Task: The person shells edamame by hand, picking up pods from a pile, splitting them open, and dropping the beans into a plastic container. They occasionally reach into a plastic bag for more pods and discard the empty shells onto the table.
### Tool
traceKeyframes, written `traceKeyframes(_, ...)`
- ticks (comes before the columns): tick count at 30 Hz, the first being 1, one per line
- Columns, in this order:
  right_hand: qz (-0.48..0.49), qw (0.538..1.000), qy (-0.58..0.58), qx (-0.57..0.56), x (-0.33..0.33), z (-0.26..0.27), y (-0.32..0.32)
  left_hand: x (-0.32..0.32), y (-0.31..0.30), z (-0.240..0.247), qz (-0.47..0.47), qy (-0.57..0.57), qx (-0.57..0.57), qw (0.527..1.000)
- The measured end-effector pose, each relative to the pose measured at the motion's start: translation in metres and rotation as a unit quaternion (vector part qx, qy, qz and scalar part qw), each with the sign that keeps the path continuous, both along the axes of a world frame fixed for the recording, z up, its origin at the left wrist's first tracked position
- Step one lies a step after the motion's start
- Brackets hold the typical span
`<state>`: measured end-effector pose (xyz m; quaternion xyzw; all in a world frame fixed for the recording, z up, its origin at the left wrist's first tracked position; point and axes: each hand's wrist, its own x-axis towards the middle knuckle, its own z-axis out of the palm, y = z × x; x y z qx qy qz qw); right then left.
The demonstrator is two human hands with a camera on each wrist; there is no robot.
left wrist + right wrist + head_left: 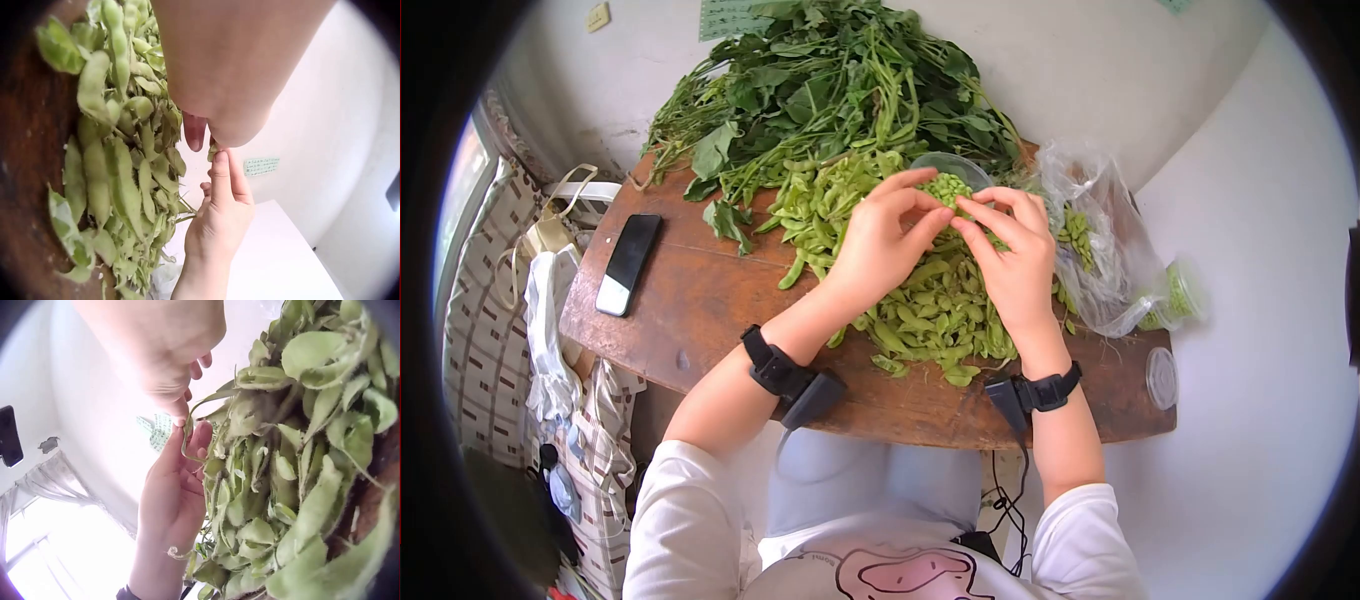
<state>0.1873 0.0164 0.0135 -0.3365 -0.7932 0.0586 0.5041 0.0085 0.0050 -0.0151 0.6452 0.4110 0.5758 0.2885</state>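
Observation:
Both hands meet over a heap of green soybean pods [930, 310] on the wooden table. A small green soybean pod [213, 151] shows between their fingertips. My right hand [1018, 255] pinches it with thumb and index finger. My left hand [885, 240] holds it from the other side, its thumb tip close to the right fingertips; in the left wrist view the left hand's back hides much of this grip. Just beyond the fingers, shelled soybeans [948, 187] lie in a clear plastic bowl [965, 165], partly covered by the hands.
Leafy soybean stalks [820, 90] pile up along the wall. A phone [629, 265] lies at the table's left. To the right are a clear plastic bag [1105, 275] with pods, a tub of green beans [1185, 290] and a round clear lid [1162, 378] at the edge.

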Motion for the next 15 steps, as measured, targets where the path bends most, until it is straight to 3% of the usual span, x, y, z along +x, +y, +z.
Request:
traceKeyframes(1, -0.020, 0.997, -0.043, 0.062, 0.002, 0.000, 0.001, 0.002, -0.001, 0.000, 0.012, 0.012, 0.019, 1.000)
traceKeyframes(5, -0.009, 0.999, -0.028, 0.041, 0.004, -0.003, 0.004, 0.005, -0.004, 0.004, 0.014, -0.014, 0.063, 0.998)
traceKeyframes(9, 0.046, 0.999, 0.005, -0.028, 0.008, -0.007, 0.010, 0.002, -0.003, 0.004, 0.047, 0.067, 0.135, 0.987)
traceKeyframes(15, 0.079, 0.987, 0.046, -0.131, 0.013, -0.009, 0.015, 0.004, -0.006, 0.008, 0.051, 0.073, 0.133, 0.987)
